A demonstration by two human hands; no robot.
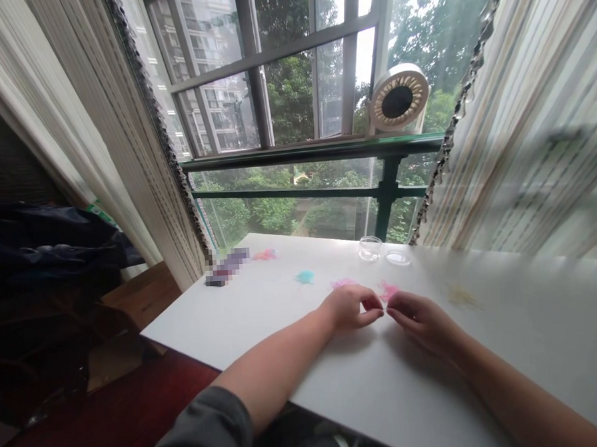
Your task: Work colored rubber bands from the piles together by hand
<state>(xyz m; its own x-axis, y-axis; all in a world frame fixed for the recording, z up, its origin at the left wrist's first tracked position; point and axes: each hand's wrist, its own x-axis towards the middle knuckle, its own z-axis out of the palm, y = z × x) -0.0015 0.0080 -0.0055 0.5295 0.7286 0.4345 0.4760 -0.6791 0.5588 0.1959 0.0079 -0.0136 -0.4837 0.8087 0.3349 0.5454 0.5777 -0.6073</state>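
Observation:
My left hand and my right hand meet fingertip to fingertip just above the white table. Both are closed in a pinch, thumb against forefinger; whatever lies between the tips is too small to make out. Right behind them is a pink pile of small thin pieces. A lilac pile is partly covered by my left hand. Farther left lie a turquoise pile and an orange-pink pile. To the right of my right hand a yellowish pile is spread out, blurred.
A clear round tub stands at the table's back edge, beside a lid. A blurred-out oblong item lies at the left edge. Behind the table are a green railing, a white fan and curtains.

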